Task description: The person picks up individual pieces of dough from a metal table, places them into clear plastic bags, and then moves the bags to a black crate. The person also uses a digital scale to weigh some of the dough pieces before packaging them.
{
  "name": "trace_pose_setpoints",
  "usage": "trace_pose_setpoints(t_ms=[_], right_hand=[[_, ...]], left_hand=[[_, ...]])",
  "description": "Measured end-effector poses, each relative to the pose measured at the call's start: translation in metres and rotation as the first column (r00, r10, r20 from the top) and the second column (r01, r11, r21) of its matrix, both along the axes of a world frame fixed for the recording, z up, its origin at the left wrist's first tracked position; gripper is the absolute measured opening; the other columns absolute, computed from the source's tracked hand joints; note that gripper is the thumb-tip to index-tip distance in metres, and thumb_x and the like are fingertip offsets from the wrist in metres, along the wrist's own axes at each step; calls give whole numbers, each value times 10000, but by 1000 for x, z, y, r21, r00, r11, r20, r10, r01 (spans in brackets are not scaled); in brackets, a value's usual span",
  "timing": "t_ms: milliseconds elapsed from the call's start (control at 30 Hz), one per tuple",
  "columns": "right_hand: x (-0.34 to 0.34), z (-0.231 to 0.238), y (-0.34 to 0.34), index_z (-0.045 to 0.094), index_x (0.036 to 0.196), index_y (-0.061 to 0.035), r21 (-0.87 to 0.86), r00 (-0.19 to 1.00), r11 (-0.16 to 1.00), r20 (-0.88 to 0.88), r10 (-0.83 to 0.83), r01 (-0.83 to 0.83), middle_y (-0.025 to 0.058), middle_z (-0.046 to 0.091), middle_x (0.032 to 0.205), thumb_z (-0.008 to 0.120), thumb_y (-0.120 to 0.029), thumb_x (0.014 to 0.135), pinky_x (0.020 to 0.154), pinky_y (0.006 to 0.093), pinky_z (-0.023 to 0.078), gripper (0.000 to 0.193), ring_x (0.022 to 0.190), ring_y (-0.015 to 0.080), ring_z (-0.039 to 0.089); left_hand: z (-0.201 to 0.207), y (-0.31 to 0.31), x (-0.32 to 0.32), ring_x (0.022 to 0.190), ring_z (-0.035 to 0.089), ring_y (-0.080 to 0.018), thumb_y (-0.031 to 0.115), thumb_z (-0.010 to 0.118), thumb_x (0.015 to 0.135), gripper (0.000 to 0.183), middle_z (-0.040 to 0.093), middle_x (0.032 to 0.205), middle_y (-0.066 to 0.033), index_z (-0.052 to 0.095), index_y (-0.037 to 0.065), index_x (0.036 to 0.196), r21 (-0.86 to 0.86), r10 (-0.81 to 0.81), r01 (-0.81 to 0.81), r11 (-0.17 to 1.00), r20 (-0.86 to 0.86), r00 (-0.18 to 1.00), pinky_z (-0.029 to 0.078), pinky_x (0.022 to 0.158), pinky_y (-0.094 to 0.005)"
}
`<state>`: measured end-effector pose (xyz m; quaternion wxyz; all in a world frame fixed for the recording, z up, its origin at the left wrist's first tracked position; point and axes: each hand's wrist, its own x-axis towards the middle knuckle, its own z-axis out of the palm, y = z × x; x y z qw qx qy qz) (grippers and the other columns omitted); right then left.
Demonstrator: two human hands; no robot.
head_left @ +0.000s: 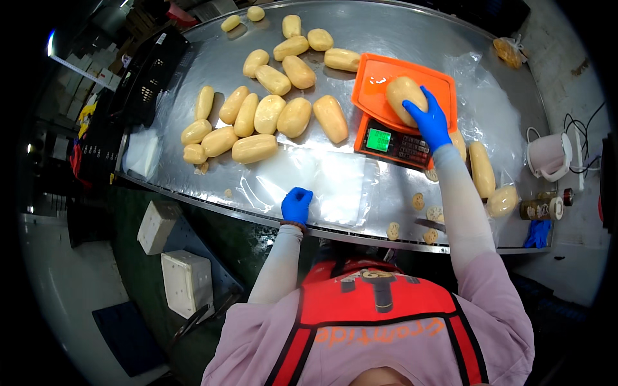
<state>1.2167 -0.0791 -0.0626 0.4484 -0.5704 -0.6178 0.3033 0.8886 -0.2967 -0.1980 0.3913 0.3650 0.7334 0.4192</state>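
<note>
My right hand, in a blue glove, grips a peeled lotus root segment from its right side. The root lies on the orange tray of a digital scale, whose green display is lit. Near the table's front edge my left hand, also gloved in blue, is curled into a fist, and nothing shows sticking out of it. Beside that fist, to its right, clear plastic bags lie flat. More lotus root segments are spread to the left of the scale and behind it.
Right of the scale are a long lotus root, a bagged piece, cut slices, a knife, a jar and a pink jug. A black crate stands at left; white foam boxes sit below the table.
</note>
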Motion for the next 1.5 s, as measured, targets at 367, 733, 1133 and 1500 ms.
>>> trace_pose_setpoints(t_ms=[367, 733, 1133, 1500], right_hand=[[-101, -26, -185, 371, 1396, -96, -515, 689, 587, -717, 104, -625, 109, 505, 1281, 664, -344, 857, 888, 346, 485, 662, 1134, 211, 530], [-94, -60, -207, 341, 1407, -5, -370, 879, 839, -415, 235, -399, 211, 531, 1286, 733, -349, 794, 994, 352, 411, 804, 1197, 269, 520], [-92, -73, -212, 431, 1343, -47, -438, 448, 600, -882, -145, -670, 130, 538, 1265, 606, -178, 894, 960, 332, 442, 500, 1108, 219, 550], [-115, -107, -217, 455, 1259, -20, -251, 516, 655, -820, 248, -713, 127, 496, 1163, 474, -216, 919, 977, 368, 392, 393, 1073, 230, 473]], left_hand=[[46, -6, 11, 942, 576, -219, 40, 646, 765, 69, 592, 996, -113, 636, 5, 824, 294, -136, 176, 939, -151, 979, 461, 829, -302], [95, 0, 27, 1084, 515, -331, 68, 634, 777, 39, 562, 1185, -147, 599, 61, 794, 265, -413, 611, 746, -536, 737, 387, 949, -402], [106, -6, 71, 1144, 477, -360, 84, 634, 764, 87, 574, 1179, -135, 582, 65, 831, 424, -428, 630, 651, -482, 765, 364, 981, -457], [106, -35, 89, 1139, 493, -308, 109, 657, 772, 123, 546, 1194, -117, 612, 65, 878, 384, -486, 684, 620, -498, 719, 341, 996, -444]])
